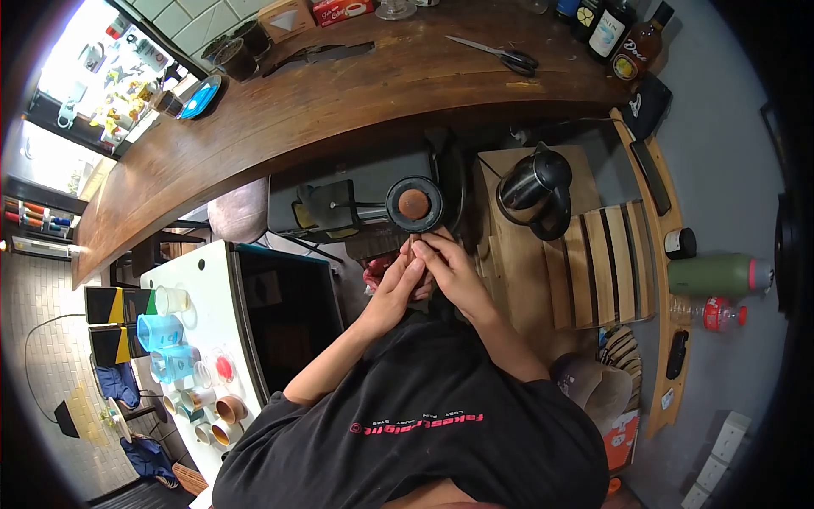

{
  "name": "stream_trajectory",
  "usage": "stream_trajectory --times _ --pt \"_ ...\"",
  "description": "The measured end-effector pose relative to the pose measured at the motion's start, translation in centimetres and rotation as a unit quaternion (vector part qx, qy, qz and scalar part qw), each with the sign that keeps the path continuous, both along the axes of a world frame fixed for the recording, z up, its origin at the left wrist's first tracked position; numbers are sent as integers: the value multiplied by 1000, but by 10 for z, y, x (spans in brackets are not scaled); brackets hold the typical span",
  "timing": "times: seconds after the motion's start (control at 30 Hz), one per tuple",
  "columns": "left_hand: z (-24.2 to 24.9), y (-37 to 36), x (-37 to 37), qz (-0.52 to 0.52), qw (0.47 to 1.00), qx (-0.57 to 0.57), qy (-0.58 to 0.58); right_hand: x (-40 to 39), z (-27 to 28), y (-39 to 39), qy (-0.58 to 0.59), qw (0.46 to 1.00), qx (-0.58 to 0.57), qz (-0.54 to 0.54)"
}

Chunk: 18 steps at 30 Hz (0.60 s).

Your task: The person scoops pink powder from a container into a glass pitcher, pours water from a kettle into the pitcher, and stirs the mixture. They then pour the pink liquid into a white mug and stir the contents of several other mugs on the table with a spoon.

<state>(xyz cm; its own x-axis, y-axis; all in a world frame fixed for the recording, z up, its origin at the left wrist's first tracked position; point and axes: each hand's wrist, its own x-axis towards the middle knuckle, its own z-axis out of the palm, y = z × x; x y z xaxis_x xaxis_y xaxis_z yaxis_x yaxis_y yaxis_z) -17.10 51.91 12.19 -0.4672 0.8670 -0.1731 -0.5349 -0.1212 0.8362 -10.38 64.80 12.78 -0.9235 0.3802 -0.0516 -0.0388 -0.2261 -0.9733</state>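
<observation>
My left hand (395, 294) and my right hand (452, 270) meet in front of my chest, fingertips pressed together. The fingers of both are closed, and I cannot tell what they pinch between them. Just beyond the fingertips is a round black ring-shaped piece (393, 204) with a brown disc (414, 204) in its middle. A red, shiny wrapped thing (376, 273) shows low down beside my left hand, partly hidden by it.
Ahead runs a curved wooden counter (373, 85) with scissors (500, 57) and bottles (609, 34). A black kettle (534, 191) stands to the right, near a slatted wooden rack (606, 263). Cups (229, 410) and blue containers (161, 332) crowd a white fridge top (203, 288) at left.
</observation>
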Motion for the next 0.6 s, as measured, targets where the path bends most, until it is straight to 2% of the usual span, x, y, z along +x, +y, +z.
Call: stream_trajectory --times 0.13,0.2,0.27,0.33,0.4,0.43,0.47,0.5,0.53,0.6 --pt "-7 -5 -19 -27 999 23 22 -4 4 9 1 998 57 19" --pt "2 -8 -30 -45 998 30 32 -4 0 14 12 1000 2 26" --pt "7 -10 -42 -40 997 14 59 -1 18 24 12 1000 -1 17" --pt "10 -14 -57 -36 996 -6 86 3 21 31 -20 994 93 -53" --pt "13 -17 -75 -77 990 -17 121 1 30 31 -3 989 112 -98" --pt "9 -18 -85 -110 988 12 103 0 35 32 9 980 146 -135" --pt "7 -18 -90 -113 988 13 101 -1 38 33 21 968 181 -171" --pt "7 -17 -93 -124 989 22 76 -5 40 36 30 945 267 -188" --pt "7 -16 -94 -135 989 28 51 -9 45 37 28 945 266 -190" --pt "7 -11 -95 -134 989 21 56 -18 59 40 64 892 398 -205"
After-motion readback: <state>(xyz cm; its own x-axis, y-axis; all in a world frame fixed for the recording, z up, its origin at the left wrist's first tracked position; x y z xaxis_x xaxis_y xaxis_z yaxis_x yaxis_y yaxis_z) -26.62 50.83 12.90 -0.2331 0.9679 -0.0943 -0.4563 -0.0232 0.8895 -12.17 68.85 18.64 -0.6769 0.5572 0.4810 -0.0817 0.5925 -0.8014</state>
